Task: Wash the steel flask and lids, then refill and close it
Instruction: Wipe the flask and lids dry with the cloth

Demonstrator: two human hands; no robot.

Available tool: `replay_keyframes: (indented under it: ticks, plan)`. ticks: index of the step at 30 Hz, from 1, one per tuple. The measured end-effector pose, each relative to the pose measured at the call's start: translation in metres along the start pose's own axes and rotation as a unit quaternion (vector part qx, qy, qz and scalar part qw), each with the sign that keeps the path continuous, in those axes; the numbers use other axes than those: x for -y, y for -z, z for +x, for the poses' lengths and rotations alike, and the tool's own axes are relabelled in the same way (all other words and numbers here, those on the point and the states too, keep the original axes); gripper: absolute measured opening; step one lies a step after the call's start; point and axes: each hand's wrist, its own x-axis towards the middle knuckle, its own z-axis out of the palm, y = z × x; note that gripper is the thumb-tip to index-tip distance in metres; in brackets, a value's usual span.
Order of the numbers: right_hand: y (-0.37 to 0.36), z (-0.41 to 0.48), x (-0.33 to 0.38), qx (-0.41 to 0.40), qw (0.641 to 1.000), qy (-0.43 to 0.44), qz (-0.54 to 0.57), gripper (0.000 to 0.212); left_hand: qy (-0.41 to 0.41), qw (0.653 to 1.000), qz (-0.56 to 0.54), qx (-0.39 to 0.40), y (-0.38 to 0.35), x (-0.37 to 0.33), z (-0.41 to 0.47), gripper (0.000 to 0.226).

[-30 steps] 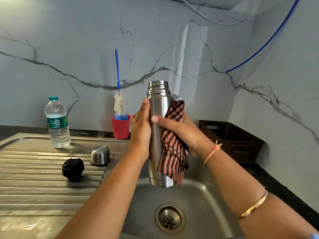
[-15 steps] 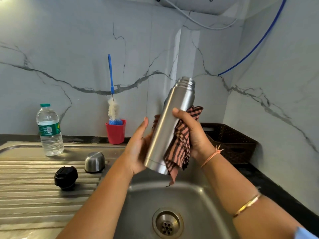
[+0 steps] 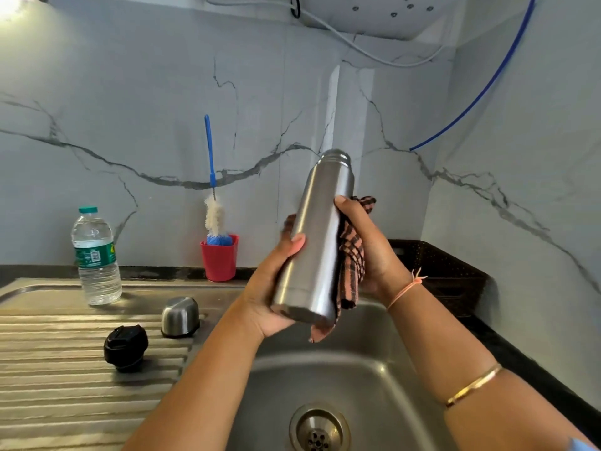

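Holds the flask [image 3: 320, 242] tilted above the sink [image 3: 374, 369], lidless, open mouth up and leaning toward the wall. Cups its base in the left hand [image 3: 270, 297], thumb pressed on the front of the body; cannot tell how the other fingers lie, hidden behind the steel. Wraps the right hand [image 3: 367, 249] round the far side higher up, thumb on the metal, fingers clamping a checked cloth [image 3: 353, 268] against the body — looks like wiping or drying the outside. Has the steel cap [image 3: 180, 316] and the black stopper [image 3: 126, 348] standing on the draining board [image 3: 48, 385], near each other and well apart from the flask, with a water bottle [image 3: 96, 258] upright farther back, probably for the refill. Judging by look: stiff, smooth, likely slippery where wet, light while empty, noticeably heavier once filled. Best taken round the middle of the body with a full wrap, or supported under the base as here — better not pinched at the threaded neck, wanted free for the stopper.
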Motion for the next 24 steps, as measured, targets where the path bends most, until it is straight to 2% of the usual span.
replay_keyframes:
  ticks: [1, 2, 4, 5, 6, 8, 12, 16, 19, 22, 24]
  plan:
    - [-0.001, 0.003, -0.001, -0.033, 0.999, 0.014, -0.016, 0.076, -0.006, 1.000, 0.007, -0.018, -0.002, 0.000, 0.001, 0.063]
    - [-0.001, 0.005, -0.001, -0.068, 0.996, 0.041, -0.049, 0.064, -0.016, 0.999, 0.015, -0.037, -0.004, 0.000, 0.002, 0.061]
    - [-0.004, 0.005, -0.004, -0.149, 0.958, 0.106, -0.222, 0.035, -0.046, 0.994, 0.051, -0.086, -0.009, 0.000, 0.004, 0.060]
    - [-0.008, 0.002, -0.006, -0.162, 0.930, 0.128, -0.303, 0.034, -0.066, 0.987, 0.081, -0.125, -0.011, 0.000, 0.004, 0.059]
    - [-0.012, -0.001, -0.011, -0.147, 0.918, 0.134, -0.342, 0.041, -0.090, 0.976, 0.110, -0.164, -0.012, 0.000, 0.005, 0.056]
    - [-0.024, -0.010, -0.020, -0.099, 0.936, 0.124, -0.315, 0.054, -0.132, 0.957, 0.149, -0.210, -0.012, 0.001, 0.008, 0.056]
    - [-0.030, -0.017, -0.033, -0.108, 0.932, 0.178, -0.297, 0.063, -0.177, 0.938, 0.159, -0.253, -0.012, 0.005, 0.008, 0.064]
    - [-0.030, -0.022, -0.034, -0.114, 0.949, 0.171, -0.239, 0.070, -0.203, 0.907, 0.116, -0.351, -0.014, 0.006, 0.014, 0.046]
    - [-0.027, -0.023, -0.033, -0.115, 0.946, 0.171, -0.249, 0.063, -0.201, 0.886, 0.110, -0.403, -0.013, 0.012, 0.018, 0.037]
    - [-0.023, -0.020, -0.027, -0.097, 0.927, 0.141, -0.333, 0.082, -0.225, 0.889, 0.117, -0.380, -0.016, 0.017, 0.021, 0.034]
    - [-0.019, -0.020, -0.018, -0.089, 0.935, 0.130, -0.317, 0.068, -0.228, 0.898, 0.128, -0.355, -0.021, 0.012, 0.019, 0.026]
